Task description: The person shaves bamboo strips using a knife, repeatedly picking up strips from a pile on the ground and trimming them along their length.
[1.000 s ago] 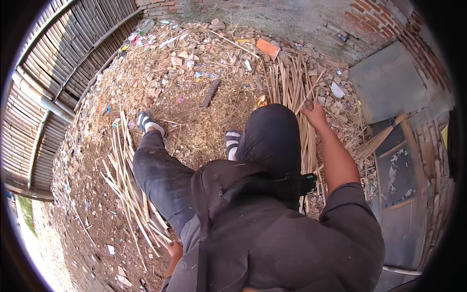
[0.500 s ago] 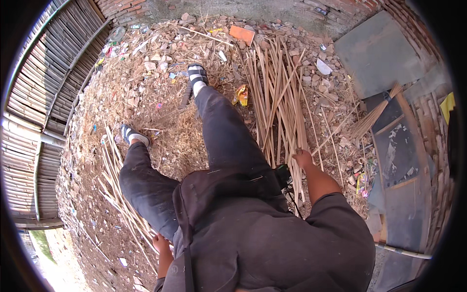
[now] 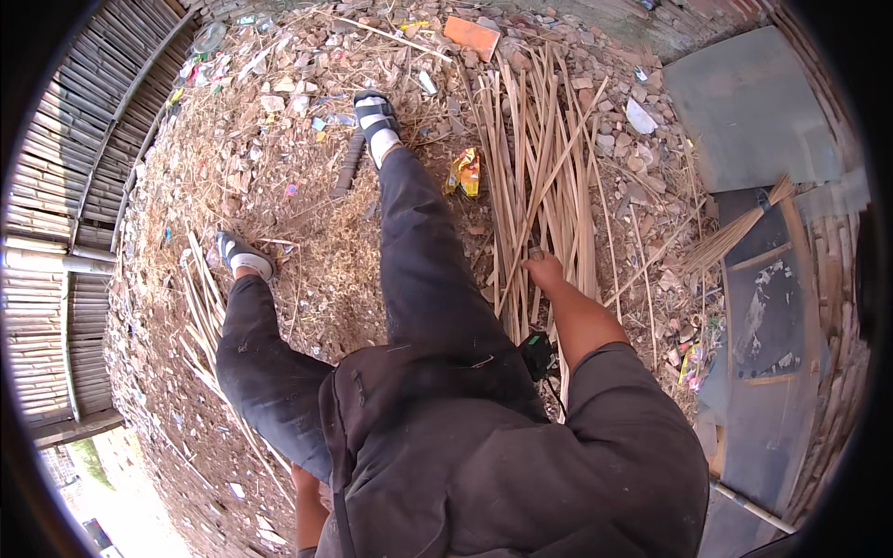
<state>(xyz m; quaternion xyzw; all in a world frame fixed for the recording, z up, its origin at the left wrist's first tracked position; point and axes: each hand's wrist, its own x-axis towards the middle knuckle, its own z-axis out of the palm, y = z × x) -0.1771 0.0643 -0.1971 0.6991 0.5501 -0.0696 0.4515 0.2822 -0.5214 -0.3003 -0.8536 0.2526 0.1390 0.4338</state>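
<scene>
My right hand [image 3: 544,272] reaches down over a long pile of pale split bamboo strips [image 3: 521,177] in front of me, on the right. Its fingers curl in at the strips, and what lies between them is hidden. My left hand [image 3: 305,482] is low beside my left thigh, close to a second bundle of pale strips [image 3: 206,307]. My thigh and clothing cover most of that hand, so its fingers do not show. The second bundle runs along the outer side of my left leg.
Rubble and dry straw surround my sandalled feet [image 3: 376,116]. A yellow wrapper [image 3: 463,174] lies left of the strips. An orange tile [image 3: 472,37] is at the far end. To the right are a stick broom [image 3: 739,228], a grey sheet [image 3: 753,107] and a dark panel [image 3: 772,298]. A bamboo fence [image 3: 65,167] stands left.
My right hand has moved left and away from me over the strips. The left hand has slipped further behind my thigh. The whole view has shifted slightly.
</scene>
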